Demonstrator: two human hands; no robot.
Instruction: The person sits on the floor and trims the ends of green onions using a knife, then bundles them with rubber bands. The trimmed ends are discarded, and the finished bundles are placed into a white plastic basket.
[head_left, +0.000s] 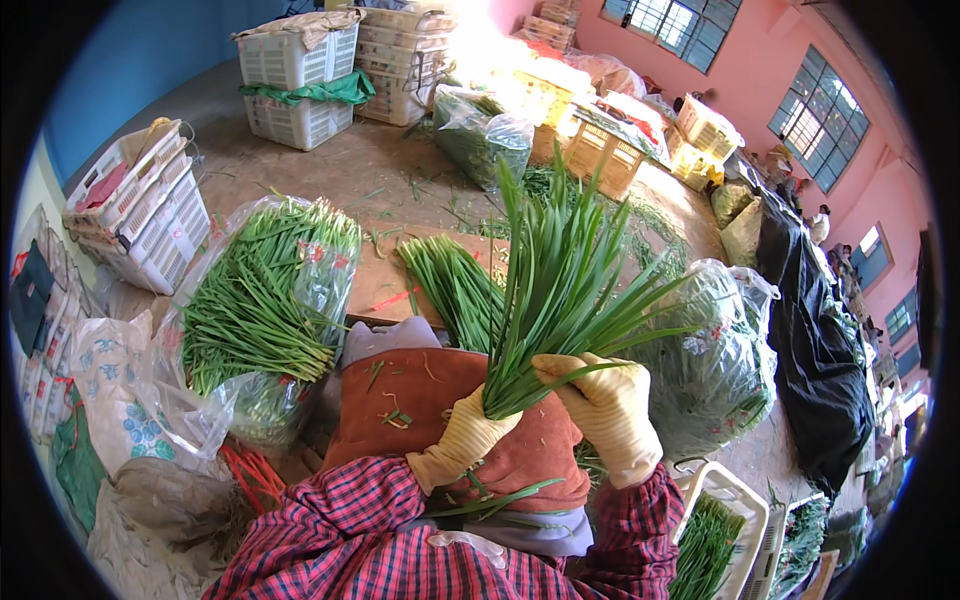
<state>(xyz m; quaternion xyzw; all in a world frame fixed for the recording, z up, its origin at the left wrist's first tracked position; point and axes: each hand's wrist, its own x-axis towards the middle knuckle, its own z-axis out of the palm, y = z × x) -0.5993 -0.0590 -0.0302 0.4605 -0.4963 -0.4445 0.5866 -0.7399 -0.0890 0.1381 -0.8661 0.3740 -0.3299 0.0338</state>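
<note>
My left hand (466, 439), in a cream ribbed glove, grips a bunch of garlic chives (559, 285) near its lower end. The long flat leaves fan upward and to the right. At the bunch's right side, my gloved right hand (604, 416) pinches a few leaves between thumb and fingers. Beneath both hands, a rust-brown cloth (405, 382) covers my lap, with leaf scraps scattered on it. Just beyond my knees, a second pile of chives (454, 285) lies on a brown board (390, 281), partly hidden behind the held bunch.
To the left, a clear plastic bag (330, 277) is packed with chives; a stuffed bag (709, 360) stands right. White crates (742, 491) hold greens at lower right. Red ties (251, 476) lie lower left. Stacked crates (300, 82) and another filled bag (484, 135) stand beyond.
</note>
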